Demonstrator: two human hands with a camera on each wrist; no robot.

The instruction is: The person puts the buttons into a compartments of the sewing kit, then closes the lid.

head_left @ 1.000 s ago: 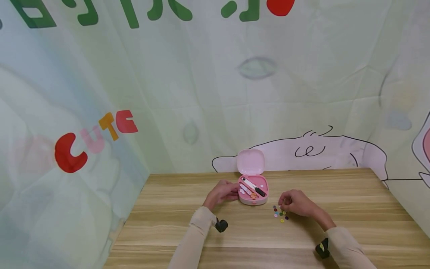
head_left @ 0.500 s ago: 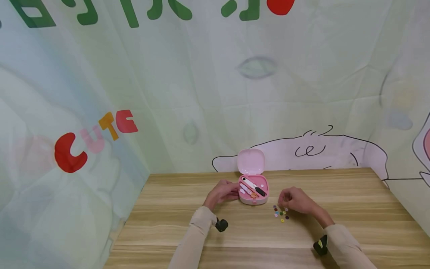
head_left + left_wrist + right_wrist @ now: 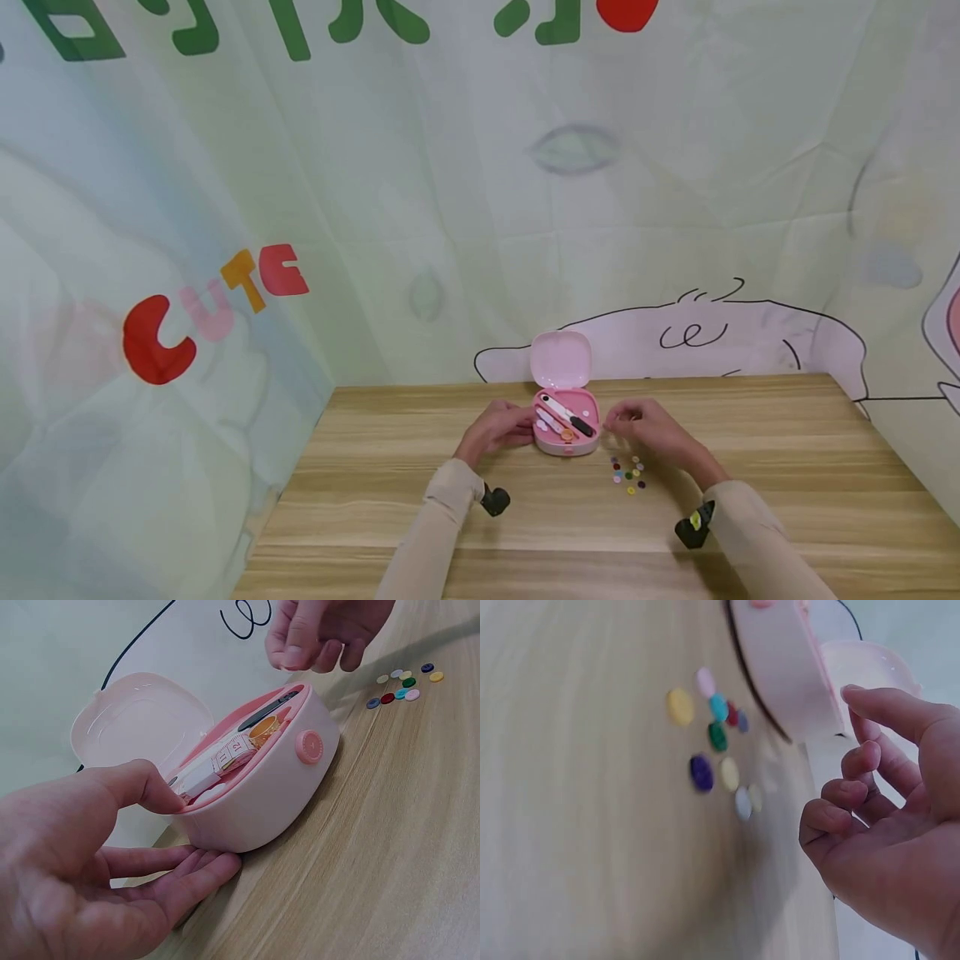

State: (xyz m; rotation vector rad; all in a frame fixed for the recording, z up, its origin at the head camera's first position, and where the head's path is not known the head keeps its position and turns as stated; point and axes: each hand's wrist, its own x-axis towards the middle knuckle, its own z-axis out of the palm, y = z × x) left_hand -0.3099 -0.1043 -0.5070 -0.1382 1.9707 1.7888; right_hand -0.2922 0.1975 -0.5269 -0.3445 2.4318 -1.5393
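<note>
A pink sewing box [image 3: 566,447] stands on the table, its lid [image 3: 142,720] tipped back. My left hand [image 3: 501,427] holds its left side, thumb on the rim and fingers against the lower wall. Inside lie a folded tape measure [image 3: 232,752], a gold ring-shaped thimble [image 3: 264,731], a white tool with a black handle [image 3: 581,427] and several white buttons [image 3: 586,413]. At the box's right edge, my right hand [image 3: 654,431] pinches a small pale button [image 3: 287,669] between thumb and forefinger, mostly hidden by the fingertips.
Several loose coloured buttons [image 3: 628,476] lie on the wooden table [image 3: 570,533], to the right and in front of the box. A printed curtain [image 3: 420,208] hangs directly behind the table's far edge. Each wrist carries a black camera [image 3: 495,501].
My right hand has lifted from the loose buttons and moved left and away from me to the box's right edge. My left hand and the box have stayed put.
</note>
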